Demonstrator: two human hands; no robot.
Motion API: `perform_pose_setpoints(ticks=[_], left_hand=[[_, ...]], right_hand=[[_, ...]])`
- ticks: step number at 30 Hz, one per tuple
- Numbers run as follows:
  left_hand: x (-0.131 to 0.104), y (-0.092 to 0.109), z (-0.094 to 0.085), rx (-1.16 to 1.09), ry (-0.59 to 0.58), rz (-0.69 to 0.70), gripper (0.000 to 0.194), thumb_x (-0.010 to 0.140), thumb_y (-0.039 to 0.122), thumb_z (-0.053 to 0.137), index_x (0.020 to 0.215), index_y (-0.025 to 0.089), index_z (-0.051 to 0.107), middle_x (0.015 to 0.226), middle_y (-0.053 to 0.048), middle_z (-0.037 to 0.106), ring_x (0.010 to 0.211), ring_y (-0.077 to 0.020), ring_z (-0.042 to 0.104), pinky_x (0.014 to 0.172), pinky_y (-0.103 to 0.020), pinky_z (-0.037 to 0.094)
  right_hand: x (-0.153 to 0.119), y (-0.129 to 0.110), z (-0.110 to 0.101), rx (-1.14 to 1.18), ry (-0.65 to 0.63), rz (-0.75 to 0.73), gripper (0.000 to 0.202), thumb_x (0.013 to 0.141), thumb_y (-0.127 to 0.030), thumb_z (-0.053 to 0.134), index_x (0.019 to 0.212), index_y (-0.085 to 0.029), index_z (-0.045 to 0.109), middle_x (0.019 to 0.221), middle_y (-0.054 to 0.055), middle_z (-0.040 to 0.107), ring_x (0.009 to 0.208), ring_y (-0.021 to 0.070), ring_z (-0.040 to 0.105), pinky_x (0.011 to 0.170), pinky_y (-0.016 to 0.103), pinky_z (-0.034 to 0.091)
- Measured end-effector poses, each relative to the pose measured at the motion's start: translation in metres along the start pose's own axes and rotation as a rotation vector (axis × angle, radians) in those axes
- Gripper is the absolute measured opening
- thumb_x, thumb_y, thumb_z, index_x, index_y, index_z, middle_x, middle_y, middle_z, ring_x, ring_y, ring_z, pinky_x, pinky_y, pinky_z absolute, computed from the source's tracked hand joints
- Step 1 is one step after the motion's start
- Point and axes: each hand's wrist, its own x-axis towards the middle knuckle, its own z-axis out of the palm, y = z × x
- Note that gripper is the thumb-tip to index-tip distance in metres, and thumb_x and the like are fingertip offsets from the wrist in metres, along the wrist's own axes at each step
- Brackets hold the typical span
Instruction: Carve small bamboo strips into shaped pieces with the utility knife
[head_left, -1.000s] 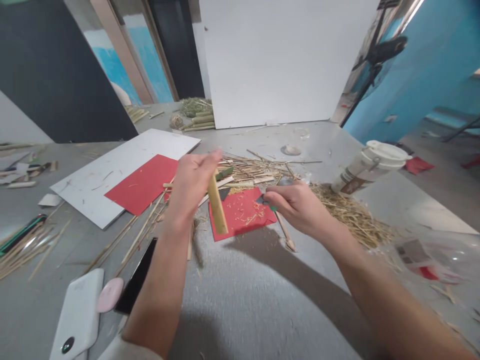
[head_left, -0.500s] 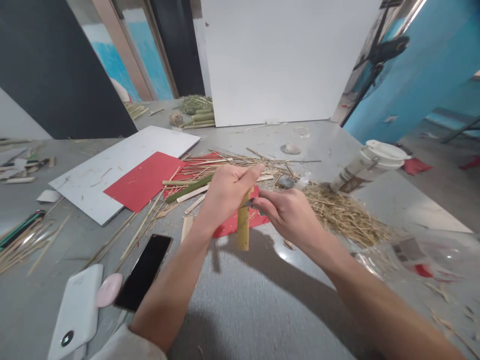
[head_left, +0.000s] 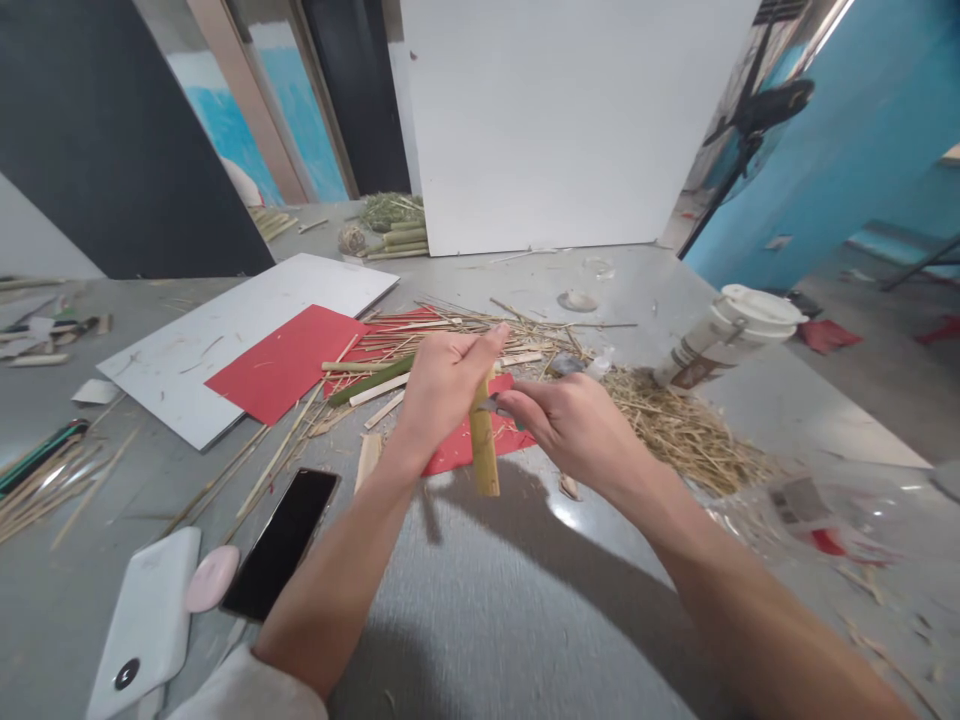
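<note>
My left hand [head_left: 450,385] is closed round the upper part of a yellow-green bamboo piece [head_left: 485,455], whose lower end points down toward me. From the right, my right hand [head_left: 564,415] grips a small knife; its short grey blade [head_left: 489,404] rests against the bamboo just below my left hand. Most of the knife's handle is hidden in my fingers. Beneath both hands lies a red sheet [head_left: 450,450] with small shavings on it.
Behind my hands are thin sticks [head_left: 465,325]. Straw [head_left: 682,430], a tilted white tub [head_left: 727,335] and a clear plastic bottle [head_left: 847,510] lie right. On the left are a red card [head_left: 289,365], a white board [head_left: 180,340], a black phone [head_left: 281,545] and a white power bank [head_left: 146,625].
The bamboo's lower end has tilted slightly to the right. Both hands still hold their things, and the whole view has shifted a little.
</note>
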Motion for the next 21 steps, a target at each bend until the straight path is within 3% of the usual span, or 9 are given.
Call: perform_pose_setpoints(ticks=[7,9,12,13,15,17,21], left_hand=[[0.003,-0.003,0.003,0.009,0.04,0.015,0.061,0.102,0.052,0.06,0.064,0.023,0.023,0.061,0.004,0.02,0.056,-0.0121,0.02,0.055,-0.033,0.016],[0.009,-0.009,-0.008,-0.001,0.132,0.024,0.061,0.101,0.053,0.062,0.062,0.023,0.025,0.059,0.004,0.022,0.055,-0.012,0.02,0.054,-0.033,0.018],[0.019,-0.018,-0.036,-0.039,0.421,0.038,0.059,0.098,0.051,0.068,0.059,0.023,0.033,0.055,0.005,0.025,0.052,-0.0117,0.023,0.052,-0.031,0.02],[0.021,-0.019,-0.046,-0.031,0.459,0.027,0.06,0.098,0.051,0.068,0.058,0.023,0.033,0.054,0.006,0.024,0.051,-0.0115,0.022,0.051,-0.031,0.019],[0.021,-0.02,-0.06,0.018,0.437,0.015,0.061,0.098,0.05,0.068,0.057,0.023,0.032,0.054,0.006,0.022,0.05,-0.0111,0.021,0.05,-0.032,0.017],[0.018,-0.016,-0.063,0.068,0.376,0.014,0.062,0.099,0.051,0.068,0.058,0.023,0.031,0.055,0.006,0.019,0.051,-0.0109,0.018,0.051,-0.032,0.014],[0.008,-0.003,-0.043,0.096,0.194,0.053,0.064,0.102,0.052,0.063,0.06,0.023,0.024,0.06,0.005,0.016,0.055,-0.0113,0.014,0.053,-0.033,0.012]], right_hand=[[-0.004,-0.006,-0.007,-0.08,-0.055,0.039,0.069,0.114,-0.064,0.033,0.078,-0.02,0.073,0.054,-0.003,0.042,0.054,0.0135,0.028,0.06,0.033,0.02],[-0.008,-0.007,-0.003,-0.151,-0.125,0.029,0.073,0.113,-0.068,0.032,0.074,-0.02,0.071,0.056,-0.001,0.046,0.054,0.0136,0.027,0.059,0.034,0.019],[-0.011,-0.008,0.005,-0.23,-0.276,-0.041,0.076,0.111,-0.072,0.032,0.071,-0.021,0.072,0.056,0.0,0.049,0.053,0.0136,0.024,0.058,0.034,0.015],[-0.011,-0.008,0.005,-0.218,-0.303,-0.069,0.075,0.111,-0.072,0.033,0.073,-0.021,0.073,0.056,0.0,0.05,0.053,0.0134,0.025,0.058,0.034,0.015],[-0.01,-0.006,0.003,-0.175,-0.288,-0.071,0.074,0.111,-0.072,0.033,0.075,-0.021,0.074,0.057,0.0,0.051,0.053,0.0132,0.029,0.058,0.034,0.017],[-0.007,-0.004,-0.002,-0.132,-0.213,-0.049,0.077,0.111,-0.073,0.03,0.078,-0.021,0.075,0.057,0.001,0.051,0.054,0.0138,0.034,0.059,0.034,0.018],[-0.006,-0.004,-0.01,-0.091,-0.05,-0.036,0.084,0.109,-0.078,0.02,0.09,-0.022,0.079,0.059,0.001,0.056,0.057,0.0154,0.041,0.06,0.033,0.021]])
